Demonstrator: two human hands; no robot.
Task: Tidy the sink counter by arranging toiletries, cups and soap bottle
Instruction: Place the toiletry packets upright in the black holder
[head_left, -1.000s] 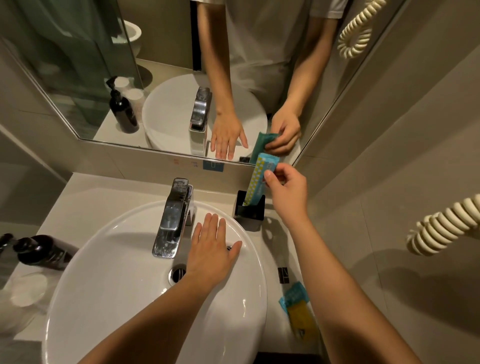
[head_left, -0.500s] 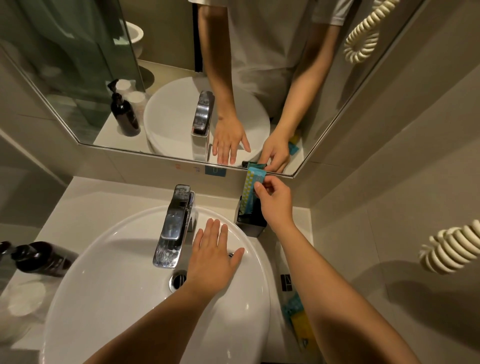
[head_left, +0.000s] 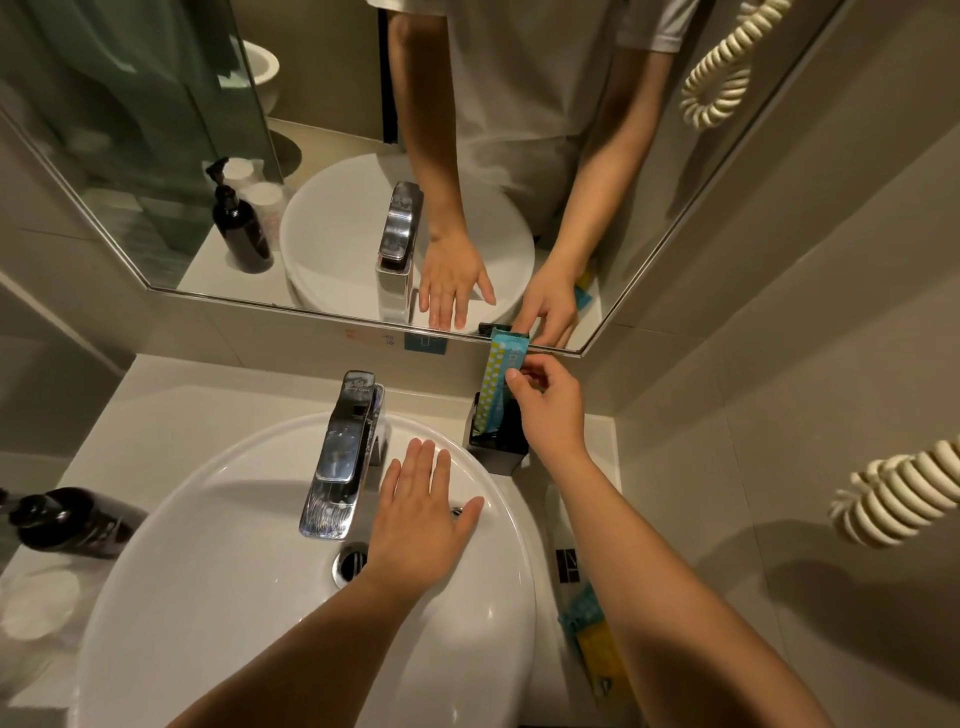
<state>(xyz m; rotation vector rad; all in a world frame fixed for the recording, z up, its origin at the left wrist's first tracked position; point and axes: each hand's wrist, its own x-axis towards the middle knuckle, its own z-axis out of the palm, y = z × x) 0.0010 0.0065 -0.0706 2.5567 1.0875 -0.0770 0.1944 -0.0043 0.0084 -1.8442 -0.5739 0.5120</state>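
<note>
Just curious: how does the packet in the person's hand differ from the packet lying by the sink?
The held packet stands upright in the black holder, pinched by the right hand; the counter packet lies flat, untouched. The held one is teal with pale dots; the counter one is teal and yellow. Both are slim sealed sachets.

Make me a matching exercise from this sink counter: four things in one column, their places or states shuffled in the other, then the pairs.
1. blue packet
2. left hand
3. dark soap bottle
4. yellow packet

A. flat on the counter beside the right forearm
B. standing in the black holder, pinched by the right hand
C. at the counter's left edge
D. spread open on the basin

Pairs: 1-B, 2-D, 3-C, 4-A
</note>
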